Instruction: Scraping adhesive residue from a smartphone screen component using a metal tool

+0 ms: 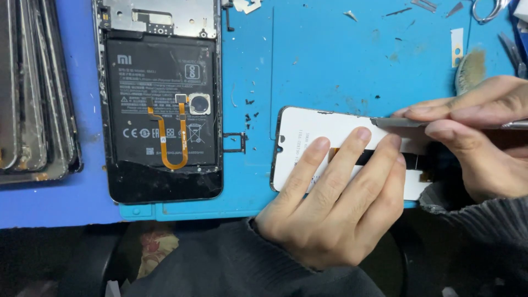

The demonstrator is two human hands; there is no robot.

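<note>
Under my left hand (335, 203) lies a phone screen panel (308, 135), white back side up, thin, with rounded corners and a small notch in the middle of its short left edge. A dark flex strip (379, 158) runs across the white face between my fingers (352, 151), which are stretched out flat and slightly spread, pressing the panel down onto the blue mat (330, 60). The panel's long axis runs left to right across the view, its notched end pointing left toward the opened phone (162, 99); its right end is hidden under my hands. It sits at the near edge of the mat, well to the right of that phone. My right hand (478, 137) has thumb and forefinger pressed together, pinching a thin metal blade tool (399, 122) whose tip rests at the panel's upper long edge. The opened phone lies with its long axis running away from me, black battery exposed, an orange ribbon cable (168, 140) curling over it. A small black card tray (235, 142) lies between phone and panel. A stack of cracked old screens (33, 93) sits on the surface at far left.
</note>
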